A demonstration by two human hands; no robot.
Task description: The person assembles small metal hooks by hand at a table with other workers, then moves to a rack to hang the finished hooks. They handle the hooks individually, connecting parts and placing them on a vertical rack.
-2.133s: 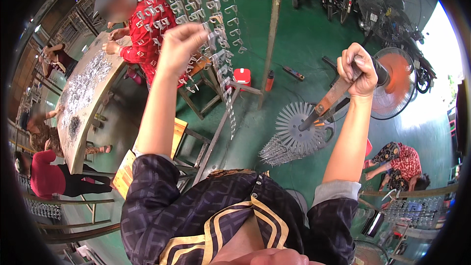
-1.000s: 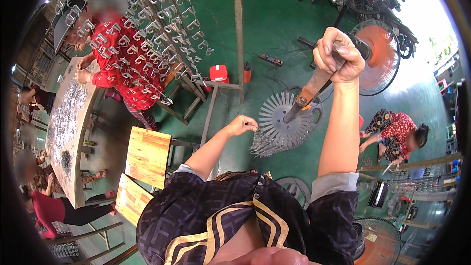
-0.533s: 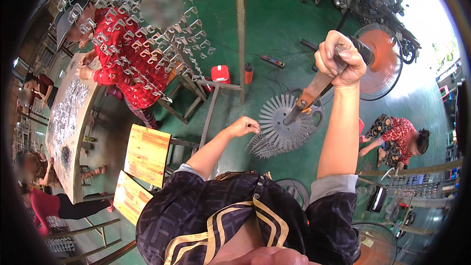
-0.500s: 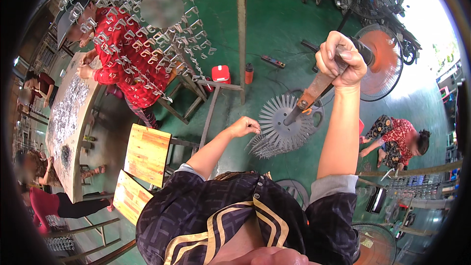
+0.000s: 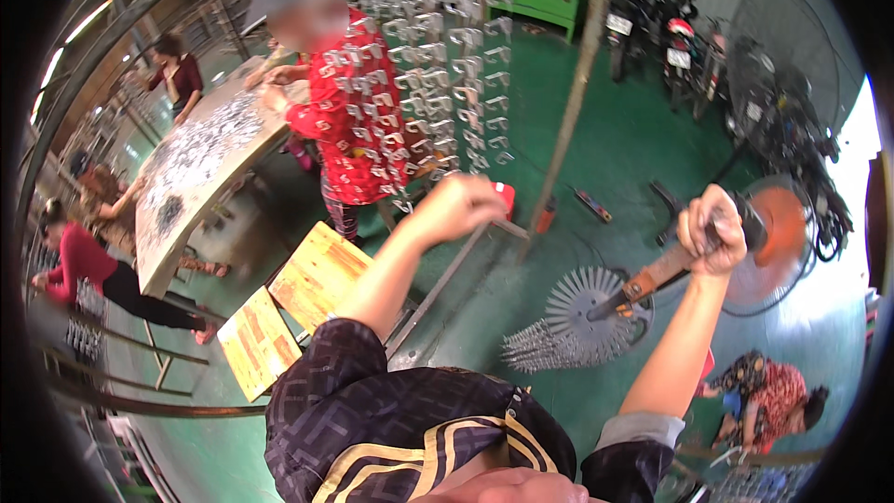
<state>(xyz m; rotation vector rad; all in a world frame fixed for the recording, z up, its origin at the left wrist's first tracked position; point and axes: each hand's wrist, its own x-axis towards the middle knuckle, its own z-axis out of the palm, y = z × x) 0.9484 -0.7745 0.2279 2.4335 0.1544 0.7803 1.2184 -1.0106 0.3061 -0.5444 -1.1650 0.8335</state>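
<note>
My right hand (image 5: 712, 233) is wrapped round the end of a brown, rust-coloured lever (image 5: 659, 272). The lever slants down to a dark bar at the middle of a round metal wheel (image 5: 575, 305) with flat fins fanning out. Rows of small spiky metal pieces (image 5: 529, 348) spread from the wheel's left side. My left hand (image 5: 458, 210) is raised left of the wheel, just below the hanging strands of metal hooks (image 5: 470, 84). Its fingers are curled together and slightly blurred; whatever is between them is too small to make out.
A slanting post (image 5: 568, 121) and a low metal frame (image 5: 442, 284) stand beyond my left arm. Wooden boards (image 5: 321, 270) lie left. An orange fan (image 5: 778, 233) stands behind my right hand. A person in red (image 5: 349, 121) works at a table (image 5: 209, 233) covered with metal parts.
My left hand has left the wheel's edge and risen toward the hanging hooks. My right hand keeps hold of the lever. The view has shifted, bringing more of the room's far side in.
</note>
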